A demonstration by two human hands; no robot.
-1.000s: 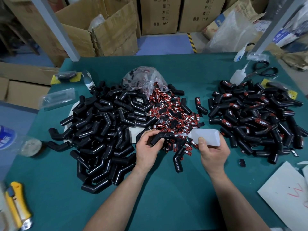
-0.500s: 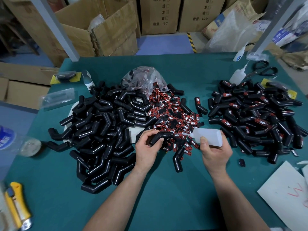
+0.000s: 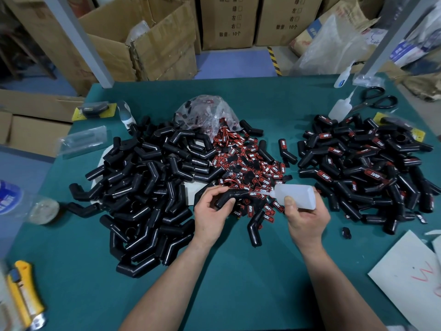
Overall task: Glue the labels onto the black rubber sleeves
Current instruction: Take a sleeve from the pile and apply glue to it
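My left hand (image 3: 212, 211) grips a bent black rubber sleeve (image 3: 232, 196) over the near edge of the label heap. My right hand (image 3: 306, 217) holds a translucent glue bottle (image 3: 296, 195) on its side, nozzle pointing left toward the sleeve's end. Red-and-black labels (image 3: 248, 163) lie in a loose heap mid-table, spilling from a clear bag (image 3: 205, 113). A big pile of unlabelled black sleeves (image 3: 145, 187) lies to the left. Sleeves bearing labels (image 3: 362, 168) are piled on the right.
On the green table (image 3: 238, 283), a yellow utility knife (image 3: 22, 295) lies near left and white paper (image 3: 410, 278) near right. Two spare glue bottles (image 3: 340, 109) and black scissors (image 3: 377, 101) sit far right. A tape roll (image 3: 45, 210) is at the left edge. Cardboard boxes stand behind.
The glue bottle in my right hand has shifted slightly right and back again, its nozzle staying at the sleeve. My left hand keeps its grip in the same place.
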